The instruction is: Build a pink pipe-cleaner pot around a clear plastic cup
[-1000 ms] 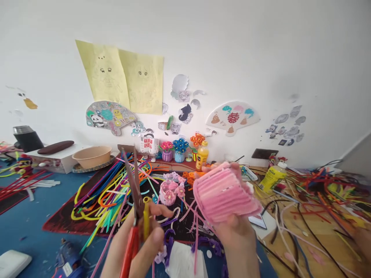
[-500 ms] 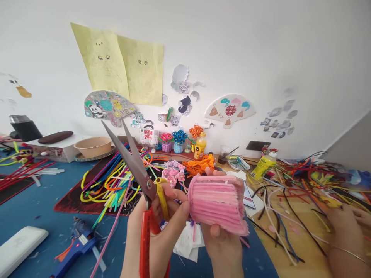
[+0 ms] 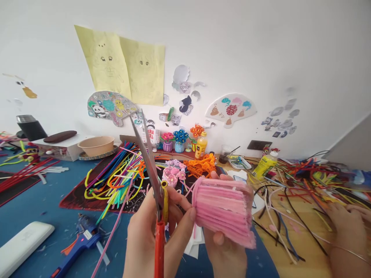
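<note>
My left hand [image 3: 158,239] is closed round a pair of scissors [image 3: 153,177] with red handles, blades pointing up and slightly parted. A yellow piece [image 3: 165,202] shows at its fingers, close to the scissors' pivot. Its thumb and forefinger pinch the rim of a pink pot [image 3: 223,210] covered in rows of pipe cleaners. The pot lies tilted on its side, its frayed end to the right. My right hand [image 3: 224,251] grips it from below and behind, thumb underneath and fingertips showing over the top.
Loose pipe cleaners [image 3: 121,181] lie on a dark mat. A blue glue gun [image 3: 84,241] and white case [image 3: 26,243] sit at left. Small flower pots [image 3: 179,146] and an orange bottle [image 3: 201,146] stand by the wall. Another person's hands [image 3: 346,224] are at right.
The scissors have turned so the blades look narrower and point more upright. Both hands and the pink pot have shifted slightly right and down in view, as has the scene.
</note>
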`<state>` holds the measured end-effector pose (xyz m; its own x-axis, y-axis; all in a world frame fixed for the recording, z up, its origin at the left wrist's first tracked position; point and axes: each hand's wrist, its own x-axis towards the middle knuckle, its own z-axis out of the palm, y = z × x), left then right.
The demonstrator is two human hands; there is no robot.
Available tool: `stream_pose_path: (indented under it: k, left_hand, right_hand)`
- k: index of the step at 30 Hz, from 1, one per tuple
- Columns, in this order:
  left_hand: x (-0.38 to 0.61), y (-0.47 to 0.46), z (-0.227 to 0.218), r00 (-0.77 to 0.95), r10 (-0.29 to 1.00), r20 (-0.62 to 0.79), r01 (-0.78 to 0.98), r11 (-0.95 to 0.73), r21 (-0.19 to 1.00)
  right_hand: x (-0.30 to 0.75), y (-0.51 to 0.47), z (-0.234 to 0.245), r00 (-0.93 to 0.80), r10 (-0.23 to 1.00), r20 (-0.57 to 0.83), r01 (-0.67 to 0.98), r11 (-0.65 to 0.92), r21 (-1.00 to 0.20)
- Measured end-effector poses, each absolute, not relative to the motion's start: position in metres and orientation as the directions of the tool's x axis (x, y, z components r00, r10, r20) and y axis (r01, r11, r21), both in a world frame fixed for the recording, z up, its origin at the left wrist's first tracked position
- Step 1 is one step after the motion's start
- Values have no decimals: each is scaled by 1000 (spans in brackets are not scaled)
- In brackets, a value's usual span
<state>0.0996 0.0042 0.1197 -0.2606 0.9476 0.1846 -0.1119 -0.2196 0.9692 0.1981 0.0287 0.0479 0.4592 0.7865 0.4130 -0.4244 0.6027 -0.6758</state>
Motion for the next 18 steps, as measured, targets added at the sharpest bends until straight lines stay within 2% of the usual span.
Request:
stream_pose_path:
  k: [10, 13, 18]
  left_hand:
    - [89, 12, 105, -121, 991, 54, -214, -79, 974]
    - [89, 12, 105, -137, 990, 22, -224, -52, 973]
    - [90, 8, 116, -164, 986, -13, -345, -45, 937]
  right_hand:
    - [181, 24, 37, 459, 847, 269, -618, 522, -587]
    - [179, 18, 44, 363, 902, 234, -699, 430, -572]
    - [179, 2, 48, 298, 954, 36, -748, 257, -612]
